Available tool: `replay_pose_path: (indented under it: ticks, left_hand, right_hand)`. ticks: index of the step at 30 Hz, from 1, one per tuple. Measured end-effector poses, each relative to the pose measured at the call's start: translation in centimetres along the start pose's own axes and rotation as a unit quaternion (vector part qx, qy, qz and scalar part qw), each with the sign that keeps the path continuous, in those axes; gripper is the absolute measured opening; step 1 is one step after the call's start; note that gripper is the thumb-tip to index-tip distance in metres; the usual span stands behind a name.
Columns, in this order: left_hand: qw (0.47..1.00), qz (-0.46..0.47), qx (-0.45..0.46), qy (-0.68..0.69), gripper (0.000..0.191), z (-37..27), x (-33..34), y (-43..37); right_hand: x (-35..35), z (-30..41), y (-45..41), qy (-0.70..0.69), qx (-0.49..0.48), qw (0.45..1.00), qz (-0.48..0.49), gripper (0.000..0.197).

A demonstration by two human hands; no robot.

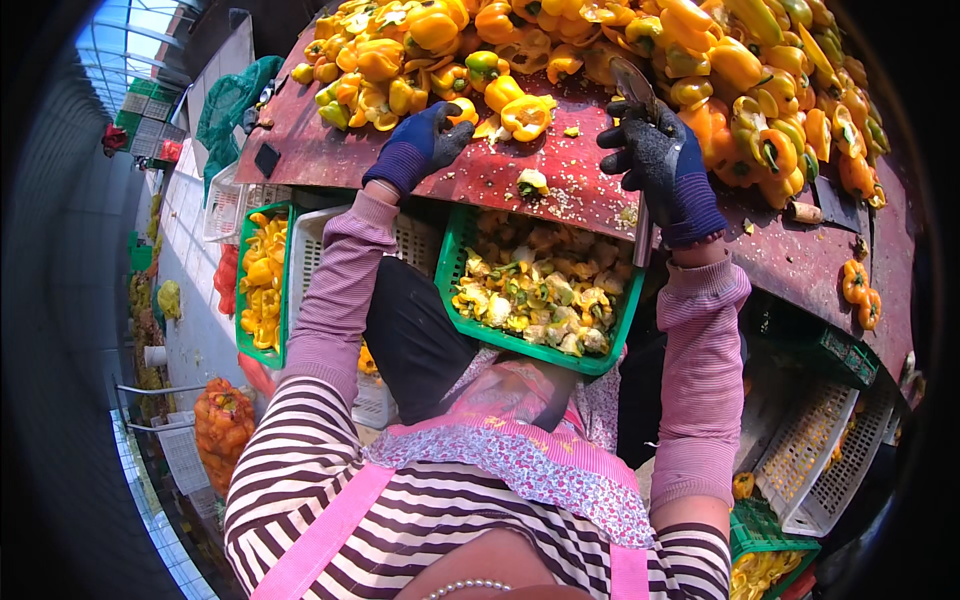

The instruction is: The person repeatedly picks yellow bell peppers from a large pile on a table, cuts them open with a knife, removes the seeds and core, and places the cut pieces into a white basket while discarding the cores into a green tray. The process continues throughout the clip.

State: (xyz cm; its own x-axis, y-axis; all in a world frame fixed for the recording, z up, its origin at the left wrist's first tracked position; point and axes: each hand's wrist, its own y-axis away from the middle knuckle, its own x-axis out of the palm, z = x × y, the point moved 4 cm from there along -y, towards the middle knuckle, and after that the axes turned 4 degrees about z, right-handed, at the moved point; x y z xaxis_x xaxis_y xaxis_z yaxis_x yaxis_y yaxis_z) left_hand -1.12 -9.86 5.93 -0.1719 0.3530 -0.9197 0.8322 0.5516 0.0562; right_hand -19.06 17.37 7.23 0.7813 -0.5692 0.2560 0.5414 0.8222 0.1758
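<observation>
My left hand (429, 146), in a dark blue and black work glove, is over the red board (337, 161) at the left. Its fingers are apart and hold nothing visible, close to cut yellow bell peppers (526, 118). My right hand (656, 161), gloved alike, holds a metal tool; its broad blade (634, 81) points away from me and its metal handle (643, 234) shows below the palm. A pepper core with its stem (532, 182) lies among scattered seeds between the hands. Below the board's edge, a green crate (442, 281) contains cut-out cores and stems.
A big heap of yellow and orange peppers (735, 64) covers the board's far side. Cored peppers fill a narrow green crate (283, 285) at left. White crates (806, 469) stand low at right, near another green crate (772, 534). A black phone-like object (267, 159) lies at the board's left edge.
</observation>
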Motion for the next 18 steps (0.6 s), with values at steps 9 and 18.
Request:
replay_pose_path:
  ticks: [9, 18]
  left_hand:
    - [0.994, -0.026, 0.045, 0.101, 0.044, -3.4, 8.8, -6.6]
    - [0.915, -0.029, 0.171, 0.365, 0.071, -9.7, 2.8, 1.1]
  right_hand:
    - [1.0, -3.1, -4.2, 0.456, -0.169, 0.856, -0.175, 0.03]
    - [7.4, -5.7, -4.3, -0.256, -0.017, 0.962, 0.096, 0.039]
